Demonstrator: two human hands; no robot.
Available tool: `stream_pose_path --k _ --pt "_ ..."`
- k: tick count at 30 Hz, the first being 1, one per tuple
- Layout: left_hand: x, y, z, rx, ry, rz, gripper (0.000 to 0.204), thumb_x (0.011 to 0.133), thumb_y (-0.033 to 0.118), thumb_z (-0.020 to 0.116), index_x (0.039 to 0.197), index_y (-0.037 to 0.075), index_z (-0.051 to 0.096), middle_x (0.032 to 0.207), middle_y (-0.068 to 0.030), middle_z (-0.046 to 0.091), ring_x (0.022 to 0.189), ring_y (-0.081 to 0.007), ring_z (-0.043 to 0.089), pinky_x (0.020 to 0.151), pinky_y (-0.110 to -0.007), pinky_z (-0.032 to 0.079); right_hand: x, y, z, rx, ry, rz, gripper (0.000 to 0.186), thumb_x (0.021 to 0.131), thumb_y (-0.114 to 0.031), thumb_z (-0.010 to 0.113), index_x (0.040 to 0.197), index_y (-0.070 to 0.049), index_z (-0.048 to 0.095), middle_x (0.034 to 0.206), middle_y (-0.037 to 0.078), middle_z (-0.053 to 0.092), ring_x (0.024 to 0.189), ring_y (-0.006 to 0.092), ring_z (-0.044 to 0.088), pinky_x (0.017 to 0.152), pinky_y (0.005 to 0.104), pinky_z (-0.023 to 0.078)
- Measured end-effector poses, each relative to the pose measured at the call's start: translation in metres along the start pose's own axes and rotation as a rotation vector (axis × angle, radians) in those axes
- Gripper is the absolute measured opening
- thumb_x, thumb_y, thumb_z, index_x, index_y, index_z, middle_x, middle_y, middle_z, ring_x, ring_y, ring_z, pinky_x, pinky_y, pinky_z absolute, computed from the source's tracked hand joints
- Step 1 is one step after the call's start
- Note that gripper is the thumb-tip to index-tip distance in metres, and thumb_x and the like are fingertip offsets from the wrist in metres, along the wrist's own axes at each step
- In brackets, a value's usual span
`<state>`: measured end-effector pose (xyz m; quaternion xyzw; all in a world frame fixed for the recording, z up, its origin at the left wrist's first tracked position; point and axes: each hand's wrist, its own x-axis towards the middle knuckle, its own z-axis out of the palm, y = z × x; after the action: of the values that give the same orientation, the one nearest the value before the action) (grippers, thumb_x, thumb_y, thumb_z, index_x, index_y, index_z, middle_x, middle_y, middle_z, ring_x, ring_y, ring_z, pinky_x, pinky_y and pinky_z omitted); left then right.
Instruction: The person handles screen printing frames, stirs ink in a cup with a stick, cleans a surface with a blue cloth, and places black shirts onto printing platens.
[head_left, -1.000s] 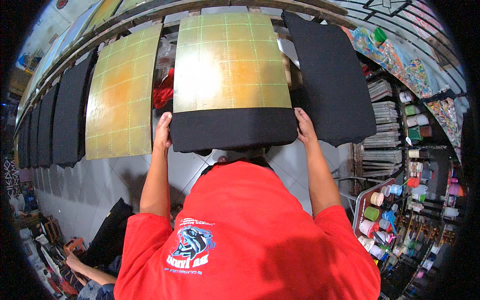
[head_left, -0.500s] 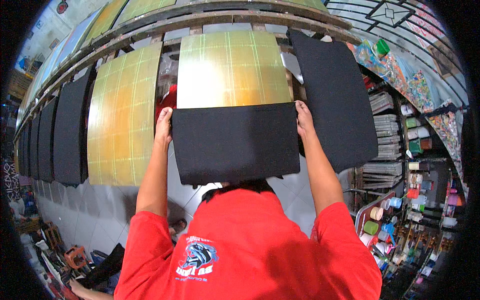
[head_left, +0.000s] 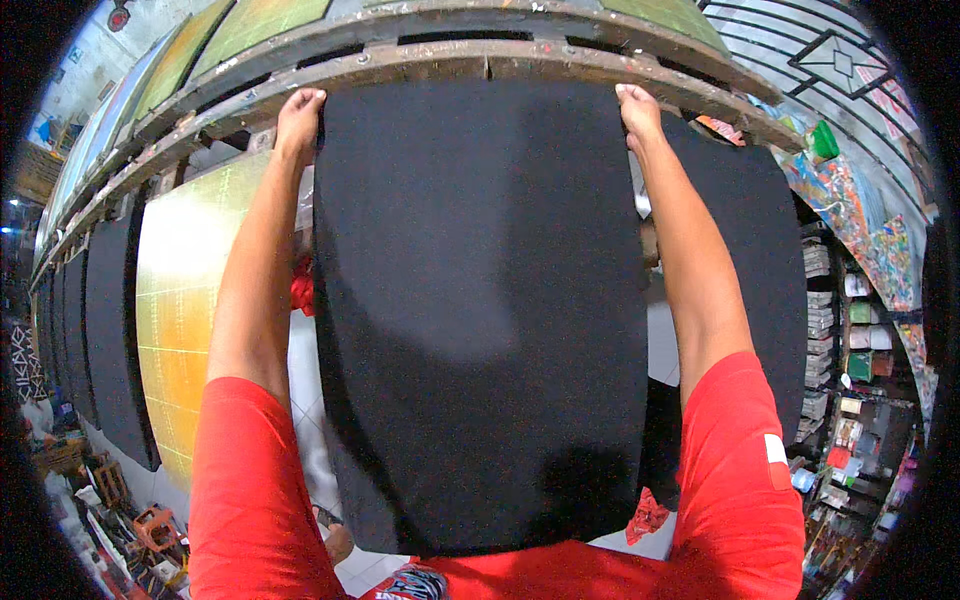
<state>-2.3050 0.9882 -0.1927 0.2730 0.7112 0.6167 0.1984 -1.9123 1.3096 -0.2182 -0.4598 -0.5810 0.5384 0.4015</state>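
Note:
A wide piece of black cloth (head_left: pixel 480 300) lies stretched over the middle board, whose gold surface it hides. Its far edge reaches the wooden rail (head_left: pixel 450 62). My left hand (head_left: pixel 300 122) pinches the far left corner of the cloth, and my right hand (head_left: pixel 641 115) grips the far right corner. Both arms are extended away from me. Left of my forearm stands a shiny yellow-gold board (head_left: pixel 185 310), uncovered. Beyond my right forearm, another board carries black cloth (head_left: pixel 765 270).
Several more black-covered boards (head_left: pixel 112 330) line up at the left. At right, a shelf holds cups and jars (head_left: pixel 840 440), beside a stack of grey slabs (head_left: pixel 818 330). A red plastic stool (head_left: pixel 157 527) stands at lower left. Tiled floor (head_left: pixel 310 430) shows below the boards.
Both hands have moved forward to the rail, drawing the black cloth up over the gold board, which is now covered. My view has shifted closer to the board.

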Motion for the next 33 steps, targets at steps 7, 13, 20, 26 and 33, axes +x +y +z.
stream_pose_path --k 7,13,20,26,33 --pt "-0.010 -0.005 -0.005 0.180 -0.088 -0.011 0.025 0.085 0.028 0.061 0.093 0.005 0.060 0.077 -0.0011 0.058 0.067 -0.0100 0.050 0.061 -0.024 0.040 -0.015 0.005 0.000 -0.251 -0.023 -0.116 0.022 0.083 -0.021 0.063 0.089 0.000 0.066 0.078 0.005 0.064 0.069 0.0143 0.057 0.065 0.0285 0.044" --pt "-0.063 0.013 -0.016 0.331 -0.255 -0.290 0.038 0.082 0.037 0.062 0.097 0.001 0.060 0.076 -0.0012 0.057 0.065 -0.0112 0.049 0.059 -0.027 0.039 -0.074 -0.008 -0.013 -0.316 -0.119 -0.137 0.034 0.082 -0.030 0.063 0.085 0.004 0.066 0.079 0.006 0.064 0.068 0.0135 0.057 0.063 0.0277 0.045" --pt "-0.062 0.014 0.007 -0.144 0.017 -0.283 0.014 0.082 0.017 0.064 0.085 0.004 0.063 0.072 -0.0011 0.060 0.062 -0.0102 0.051 0.056 -0.026 0.041 -0.079 -0.022 0.006 -0.145 -0.135 -0.023 0.026 0.080 -0.024 0.067 0.082 0.001 0.067 0.073 0.004 0.064 0.064 0.0117 0.056 0.061 0.0264 0.044" --pt "-0.014 0.010 0.003 0.327 0.145 0.027 0.017 0.079 0.020 0.066 0.078 0.004 0.065 0.068 -0.0015 0.062 0.061 -0.0095 0.052 0.059 -0.027 0.042 -0.029 -0.022 0.015 -0.198 0.040 -0.202 0.019 0.077 -0.019 0.070 0.077 0.000 0.066 0.071 0.002 0.063 0.063 0.0100 0.054 0.059 0.0278 0.042" --pt "-0.007 -0.009 0.005 0.162 -0.040 -0.243 0.019 0.082 0.023 0.063 0.080 0.004 0.064 0.072 0.0003 0.061 0.060 -0.0104 0.052 0.058 -0.026 0.041 -0.024 0.001 0.012 -0.277 -0.013 0.026 0.019 0.075 -0.021 0.070 0.079 -0.002 0.068 0.071 0.004 0.064 0.061 0.0119 0.055 0.058 0.0272 0.041"
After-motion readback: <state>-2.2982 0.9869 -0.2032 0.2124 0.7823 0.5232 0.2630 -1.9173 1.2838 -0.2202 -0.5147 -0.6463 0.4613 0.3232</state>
